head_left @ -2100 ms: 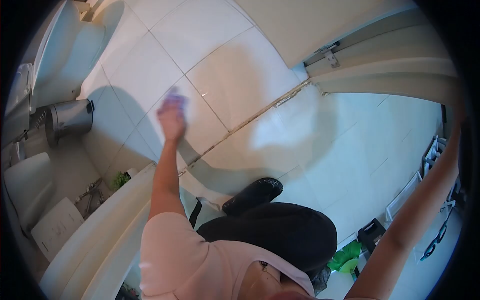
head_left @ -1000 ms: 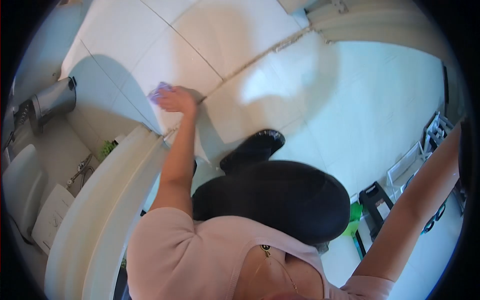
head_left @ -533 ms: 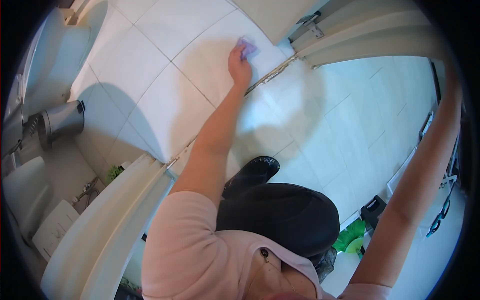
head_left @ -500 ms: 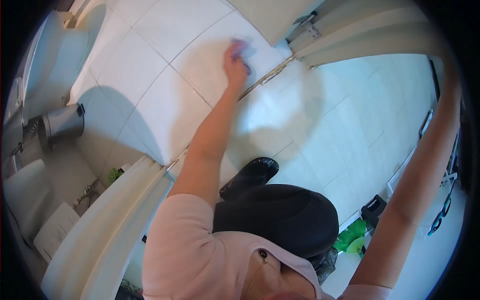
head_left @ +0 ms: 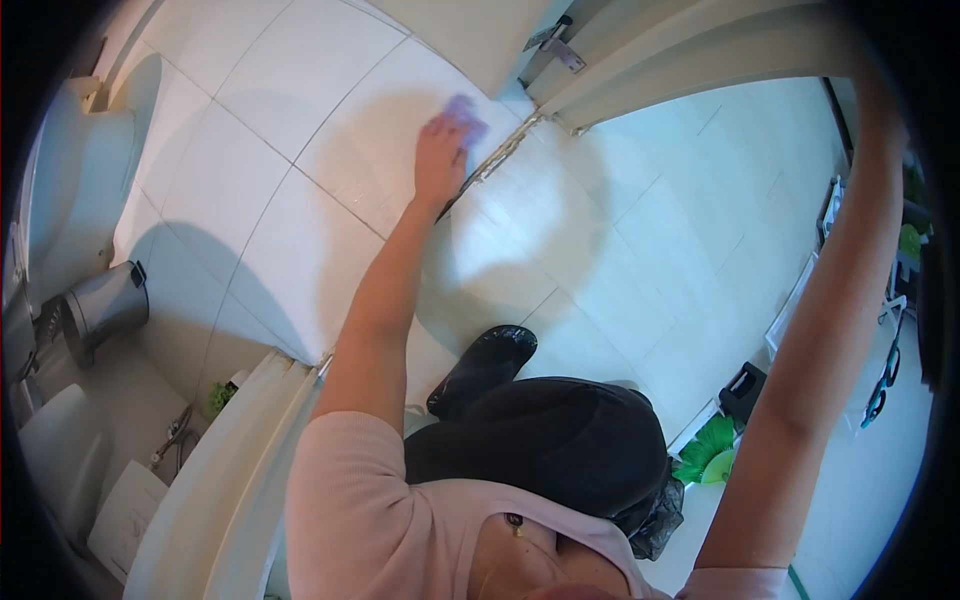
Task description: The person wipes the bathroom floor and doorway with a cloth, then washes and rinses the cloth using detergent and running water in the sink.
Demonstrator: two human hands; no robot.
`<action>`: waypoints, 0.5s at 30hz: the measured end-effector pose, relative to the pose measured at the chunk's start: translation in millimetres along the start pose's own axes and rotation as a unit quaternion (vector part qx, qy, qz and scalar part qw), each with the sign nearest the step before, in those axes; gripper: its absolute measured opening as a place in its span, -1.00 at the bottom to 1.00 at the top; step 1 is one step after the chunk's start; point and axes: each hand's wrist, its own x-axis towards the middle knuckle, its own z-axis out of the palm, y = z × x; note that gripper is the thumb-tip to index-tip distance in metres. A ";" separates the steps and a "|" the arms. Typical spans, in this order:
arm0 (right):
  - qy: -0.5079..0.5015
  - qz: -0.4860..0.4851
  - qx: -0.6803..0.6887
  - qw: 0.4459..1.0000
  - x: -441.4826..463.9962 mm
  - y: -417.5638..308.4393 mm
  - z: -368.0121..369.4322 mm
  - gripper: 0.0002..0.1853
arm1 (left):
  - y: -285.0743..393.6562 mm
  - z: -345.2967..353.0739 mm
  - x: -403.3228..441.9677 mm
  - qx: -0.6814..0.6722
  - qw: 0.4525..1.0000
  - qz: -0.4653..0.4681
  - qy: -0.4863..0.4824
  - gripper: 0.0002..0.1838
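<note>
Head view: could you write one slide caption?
Left hand with purple cloth on white floor tiles, near a door frame.

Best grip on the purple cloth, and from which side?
From above, I'd gather the bunched middle of the purple cloth between fingers and thumb: it looks crumpled and lies low against the floor tiles, so there's little room underneath. The left hand covers its near edge.

One purple cloth, one grey bin, one black shoe, one door hinge
</note>
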 end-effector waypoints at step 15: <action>-0.005 0.010 -0.005 1.000 -15.2 -1.3 0.6 -0.40 | 102.7 -54.6 -119.2 -0.200 0.974 -0.068 -0.086 -0.57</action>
